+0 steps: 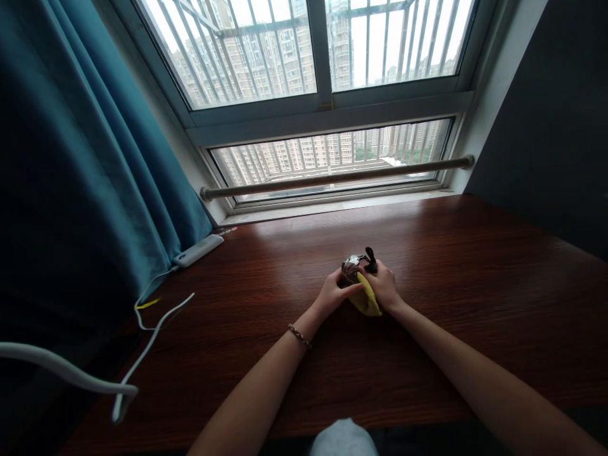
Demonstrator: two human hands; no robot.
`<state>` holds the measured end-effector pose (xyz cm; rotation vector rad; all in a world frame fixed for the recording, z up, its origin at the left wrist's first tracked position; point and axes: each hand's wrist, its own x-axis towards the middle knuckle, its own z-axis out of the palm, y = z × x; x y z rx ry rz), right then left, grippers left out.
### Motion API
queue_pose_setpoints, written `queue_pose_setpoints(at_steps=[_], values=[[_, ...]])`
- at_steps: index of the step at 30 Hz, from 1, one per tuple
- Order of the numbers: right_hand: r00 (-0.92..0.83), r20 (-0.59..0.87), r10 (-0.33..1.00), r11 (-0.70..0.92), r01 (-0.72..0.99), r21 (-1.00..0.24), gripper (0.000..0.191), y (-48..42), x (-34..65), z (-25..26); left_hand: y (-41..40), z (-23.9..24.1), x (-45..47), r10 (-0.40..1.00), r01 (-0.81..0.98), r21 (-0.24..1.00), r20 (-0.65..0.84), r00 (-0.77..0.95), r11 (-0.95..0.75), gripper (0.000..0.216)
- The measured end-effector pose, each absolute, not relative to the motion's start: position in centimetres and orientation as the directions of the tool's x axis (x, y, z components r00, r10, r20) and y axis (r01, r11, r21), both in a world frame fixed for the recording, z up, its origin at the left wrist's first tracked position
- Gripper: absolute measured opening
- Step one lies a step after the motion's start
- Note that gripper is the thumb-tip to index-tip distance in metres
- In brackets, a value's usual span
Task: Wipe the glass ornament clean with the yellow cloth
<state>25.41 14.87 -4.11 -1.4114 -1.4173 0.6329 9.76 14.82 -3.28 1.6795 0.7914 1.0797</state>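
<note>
Both my hands meet over a small bundle in the middle of the dark wooden desk [427, 304]. My left hand [332, 293] is closed, its fingers pinching a yellow cloth [368, 301] from the left. My right hand [384, 286] is closed round the same cloth and a small dark shiny object [354, 265] that sticks out above it. A black tip shows above my right fingers. What the dark object is I cannot make out. A beaded bracelet [299, 335] sits on my left wrist.
A white power strip [197, 250] lies at the desk's back left, with white cables [156, 329] trailing off the left edge. A teal curtain [85, 158] hangs at the left. A barred window [323, 76] and a rail [337, 177] run along the back.
</note>
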Motion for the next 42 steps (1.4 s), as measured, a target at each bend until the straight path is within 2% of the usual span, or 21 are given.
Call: queue_pose_setpoints(at_steps=[6, 10, 16, 20, 25, 29, 33, 37, 39, 42], values=[[0.181, 0.299, 0.937, 0.202, 0.42, -0.885, 0.03, 14.3, 25.2, -3.3, 15.3, -3.5, 9.2, 0.878, -0.062, 0.963, 0.266, 0.397, -0.263, 0.045], [0.173, 0.327, 0.929, 0.207, 0.489, -0.847, 0.028, 14.0, 25.0, -3.3, 15.3, -3.7, 8.9, 0.899, -0.037, 0.976, 0.212, 0.384, -0.214, 0.042], [0.168, 0.381, 0.909, 0.248, 0.517, -0.819, 0.024, 14.3, 25.1, -3.9, 15.1, -3.6, 9.2, 0.881, -0.023, 0.972, 0.222, 0.417, -0.234, 0.044], [0.212, 0.345, 0.915, 0.222, 0.45, -0.865, 0.02, 14.4, 25.3, -3.7, 15.0, -3.2, 9.6, 0.837, -0.05, 0.957, 0.274, 0.474, -0.285, 0.059], [0.207, 0.275, 0.939, 0.197, 0.332, -0.922, 0.037, 14.3, 25.1, -3.5, 15.0, -2.9, 9.7, 0.882, -0.253, 0.966, 0.164, 0.441, -0.054, 0.054], [0.378, 0.274, 0.885, 0.193, 0.238, -0.952, 0.045, 14.3, 25.3, -3.2, 15.2, -2.7, 9.4, 0.933, -0.404, 0.915, 0.154, 0.326, -0.01, 0.042], [0.62, 0.18, 0.764, 0.188, 0.053, -0.981, 0.05, 15.1, 26.1, -3.1, 15.7, -2.9, 9.0, 0.94, -0.654, 0.744, 0.106, 0.324, 0.141, 0.054], [0.744, 0.116, 0.658, 0.225, -0.048, -0.973, 0.048, 16.7, 27.3, -3.9, 16.2, -3.1, 8.1, 0.971, -0.774, 0.616, 0.059, 0.23, 0.146, 0.054], [0.764, 0.153, 0.627, 0.251, -0.012, -0.968, 0.047, 17.1, 27.5, -4.3, 16.4, -3.1, 7.6, 0.964, -0.784, 0.584, 0.012, 0.264, 0.208, 0.061], [0.692, 0.268, 0.67, 0.344, 0.03, -0.939, 0.044, 16.5, 26.7, -4.1, 16.4, -3.1, 7.1, 0.89, -0.721, 0.579, -0.017, 0.455, 0.38, 0.072]])
